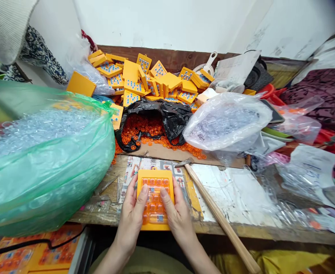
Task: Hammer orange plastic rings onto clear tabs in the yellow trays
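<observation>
Between my two hands is a flat yellow-orange plastic panel (156, 174) with rows of clear and orange key-like caps on its face. My left hand (131, 213) grips its left edge, thumb resting on the caps. On the opposite edge, my right hand (179, 213) holds it the same way, thumb pressed on the caps. Under the panel's upper part lies a printed sheet (133, 164). A hammer (213, 201) with a long wooden handle lies just right of my right hand. Beyond the panel, a black plastic bag (173, 118) spills small orange rings (156, 127).
Yellow panels (133, 72) are heaped against the wall. A green bag (70, 179) of clear plastic parts bulges at left, and a white bag (227, 121) of similar parts stands at right. Below left, a box holds more filled panels (59, 247). The hammer handle overhangs the table edge (258, 233).
</observation>
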Demonstrator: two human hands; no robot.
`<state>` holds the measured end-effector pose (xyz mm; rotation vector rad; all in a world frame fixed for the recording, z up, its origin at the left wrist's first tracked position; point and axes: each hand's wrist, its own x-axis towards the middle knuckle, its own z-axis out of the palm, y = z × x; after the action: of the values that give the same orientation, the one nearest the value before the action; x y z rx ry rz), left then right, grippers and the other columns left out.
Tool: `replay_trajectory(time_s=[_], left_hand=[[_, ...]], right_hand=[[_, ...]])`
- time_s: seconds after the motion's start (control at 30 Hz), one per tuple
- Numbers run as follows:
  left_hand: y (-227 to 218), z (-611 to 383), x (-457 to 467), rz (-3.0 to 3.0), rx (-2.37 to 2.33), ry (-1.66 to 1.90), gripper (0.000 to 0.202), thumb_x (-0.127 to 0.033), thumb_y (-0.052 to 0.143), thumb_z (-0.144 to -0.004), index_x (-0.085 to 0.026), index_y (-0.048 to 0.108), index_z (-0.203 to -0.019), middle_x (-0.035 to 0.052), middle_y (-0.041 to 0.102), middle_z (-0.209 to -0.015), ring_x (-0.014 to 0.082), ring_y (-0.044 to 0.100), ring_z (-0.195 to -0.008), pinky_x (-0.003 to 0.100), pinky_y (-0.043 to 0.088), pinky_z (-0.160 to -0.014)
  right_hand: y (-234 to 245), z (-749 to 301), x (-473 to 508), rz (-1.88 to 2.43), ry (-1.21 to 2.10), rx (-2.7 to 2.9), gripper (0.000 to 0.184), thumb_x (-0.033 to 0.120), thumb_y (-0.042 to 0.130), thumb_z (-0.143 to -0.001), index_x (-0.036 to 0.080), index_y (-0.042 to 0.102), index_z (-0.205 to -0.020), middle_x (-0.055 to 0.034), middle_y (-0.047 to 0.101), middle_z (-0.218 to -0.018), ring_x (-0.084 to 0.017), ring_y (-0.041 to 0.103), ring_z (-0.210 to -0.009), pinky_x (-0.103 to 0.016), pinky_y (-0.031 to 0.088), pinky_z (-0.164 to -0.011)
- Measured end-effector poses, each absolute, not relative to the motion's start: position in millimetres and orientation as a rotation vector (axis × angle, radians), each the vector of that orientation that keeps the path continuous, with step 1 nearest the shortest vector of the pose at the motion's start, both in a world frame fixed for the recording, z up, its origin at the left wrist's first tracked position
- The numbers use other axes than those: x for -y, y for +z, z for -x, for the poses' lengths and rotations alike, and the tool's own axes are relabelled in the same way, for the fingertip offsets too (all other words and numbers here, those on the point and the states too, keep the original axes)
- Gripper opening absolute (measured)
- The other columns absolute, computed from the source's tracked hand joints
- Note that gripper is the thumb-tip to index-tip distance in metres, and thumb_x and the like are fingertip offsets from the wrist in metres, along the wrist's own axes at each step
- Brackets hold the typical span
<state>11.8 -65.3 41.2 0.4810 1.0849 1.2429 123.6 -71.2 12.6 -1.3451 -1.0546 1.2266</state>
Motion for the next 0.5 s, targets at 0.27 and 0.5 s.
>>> replay_trajectory(time_s=[0.27, 0.5], left_hand=[[41, 62, 96, -0.534, -1.04, 1.034, 0.081, -0.034, 0.087, -0.055, -0.017, 0.056, -0.128, 0.0157, 0.07, -0.11, 0.0335, 0.068, -0.098, 0.042, 0.055, -0.081], [11, 216, 215, -0.258, -1.508, 0.993, 0.054, -0.044, 0.086, -0.043, -0.023, 0.07, -0.09, 0.0068, 0.077, -0.082, 0.0329, 0.072, -0.069, 0.042, 0.057, -0.062]], right_hand=[[15, -120, 94, 1.08, 1.286, 1.105, 0.061, 0.06, 0.046, -0.089, 0.03, 0.03, -0.14, -0.0081, 0.056, -0.115, -0.018, 0.062, -0.085, -0.03, 0.054, -0.072], [-5, -126, 80, 1.344, 1.296, 1.22, 0.053, 0.049, 0.061, -0.085, 0.028, 0.045, -0.13, -0.0023, 0.056, -0.1, -0.013, 0.053, -0.068, -0.025, 0.048, -0.06]])
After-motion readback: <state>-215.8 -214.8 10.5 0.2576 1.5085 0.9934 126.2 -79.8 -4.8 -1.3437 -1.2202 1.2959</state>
